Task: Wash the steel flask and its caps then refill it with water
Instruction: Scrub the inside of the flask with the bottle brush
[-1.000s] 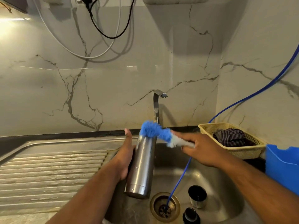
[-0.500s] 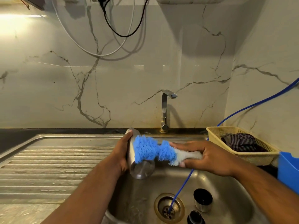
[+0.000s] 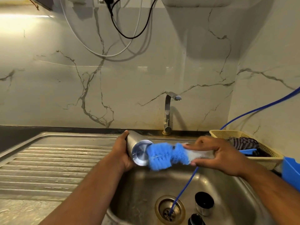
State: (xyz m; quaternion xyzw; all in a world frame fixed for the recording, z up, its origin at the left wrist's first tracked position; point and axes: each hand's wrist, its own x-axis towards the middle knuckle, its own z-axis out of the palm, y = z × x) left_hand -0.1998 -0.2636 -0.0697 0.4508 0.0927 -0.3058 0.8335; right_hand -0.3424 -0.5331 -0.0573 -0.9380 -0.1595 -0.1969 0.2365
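Nearest, close to the front edge of the sink (image 3: pixel 139 194), the two caps lie in the basin just right of the drain (image 3: pixel 169 208): a black cap (image 3: pixel 196 220) at the bottom of the view and a steel cap (image 3: pixel 204 203) with a dark inside just behind it. A thin blue hose (image 3: pixel 186 185) drops into the drain between them and the hands.

Above the left side of the basin, the left hand (image 3: pixel 121 151) wraps round the body of the steel flask (image 3: pixel 140 152). The flask lies nearly level, with its round base turned toward the camera and its mouth hidden on the far side. The right hand (image 3: pixel 217 155) grips the pale handle of the blue brush (image 3: pixel 164 155), whose bristles press against the base.

The step looks like scrubbing the outside bottom. To do it well, the left hand should probably turn the flask a little at a time so the bristles reach the whole base and its edge. The grip needs to be firm, since wet steel tends to slip. Working over the basin lets drips fall in, and the right hand's strokes should stay clear of the hose.

At the back edge, no water shows at the tap (image 3: pixel 168 111), so a rinse seems due afterwards. A basket (image 3: pixel 227 132) sits at the far right corner.
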